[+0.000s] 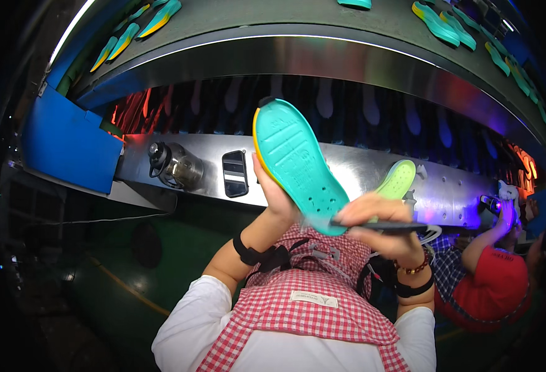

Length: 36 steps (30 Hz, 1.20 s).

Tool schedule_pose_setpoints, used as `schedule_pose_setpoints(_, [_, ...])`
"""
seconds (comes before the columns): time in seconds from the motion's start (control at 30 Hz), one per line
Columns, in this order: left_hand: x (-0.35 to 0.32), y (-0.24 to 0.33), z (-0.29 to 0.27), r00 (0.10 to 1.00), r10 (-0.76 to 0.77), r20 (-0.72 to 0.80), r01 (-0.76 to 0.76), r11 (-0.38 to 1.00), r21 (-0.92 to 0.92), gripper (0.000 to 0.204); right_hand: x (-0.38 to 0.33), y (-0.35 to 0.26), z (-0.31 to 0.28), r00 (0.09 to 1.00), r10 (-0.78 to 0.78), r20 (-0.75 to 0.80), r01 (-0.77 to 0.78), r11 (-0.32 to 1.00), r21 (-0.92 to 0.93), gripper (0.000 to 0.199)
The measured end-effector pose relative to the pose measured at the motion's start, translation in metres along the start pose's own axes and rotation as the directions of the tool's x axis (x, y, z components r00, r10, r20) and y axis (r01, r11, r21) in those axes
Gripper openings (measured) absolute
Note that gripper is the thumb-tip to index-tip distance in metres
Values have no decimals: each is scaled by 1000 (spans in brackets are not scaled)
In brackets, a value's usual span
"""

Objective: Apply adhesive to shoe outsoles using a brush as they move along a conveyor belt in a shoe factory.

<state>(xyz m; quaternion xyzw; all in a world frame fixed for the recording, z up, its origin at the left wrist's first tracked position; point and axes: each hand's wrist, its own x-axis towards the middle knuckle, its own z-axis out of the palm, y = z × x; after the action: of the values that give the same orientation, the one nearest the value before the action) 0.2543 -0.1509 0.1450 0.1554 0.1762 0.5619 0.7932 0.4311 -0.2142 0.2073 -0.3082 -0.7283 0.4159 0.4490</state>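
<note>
Left hand (pixel 277 197) grips teal sole (pixel 297 164) upright — right hand (pixel 381 224) clenches dark brush (pixel 381 227) at its heel.

matt rubbery teal sole (pixel 297 164), glossy metal ledge (pixel 359 167)

The person wears a white short-sleeved shirt (pixel 189 322) under a red-and-white checked apron (pixel 304 310) bearing a small white label (pixel 313 299). Below the left hand's fingers (pixel 266 180) sits a black wrist strap (pixel 248 253); below the right hand's fingers (pixel 372 211), a dark beaded bracelet (pixel 414 269) and a black band (pixel 414 289).
</note>
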Motion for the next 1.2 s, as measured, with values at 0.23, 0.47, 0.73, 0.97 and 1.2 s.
schedule_pose_setpoints(0.23, [-6,27,24,980,179,83,-180,984,3,88,-3,-3,-6,974,-25,226,10,998,65,20])
schedule_pose_setpoints(0.47, [-5,37,24,949,131,287,-152,987,50,94,-10,2,-9,988,60,142,-72,994,78,23])
schedule_pose_setpoints(0.73, [-31,9,29,974,-92,205,80,995,68,66,-10,5,18,889,441,-122,-179,581,794,20])
schedule_pose_setpoints(0.97, [-17,25,-2,864,-363,349,332,932,147,50,-9,-27,-7,874,476,100,-482,824,297,25])
schedule_pose_setpoints(1.2, [-15,39,9,703,-673,232,578,730,365,50,-4,-21,-21,934,41,354,-78,993,90,22])
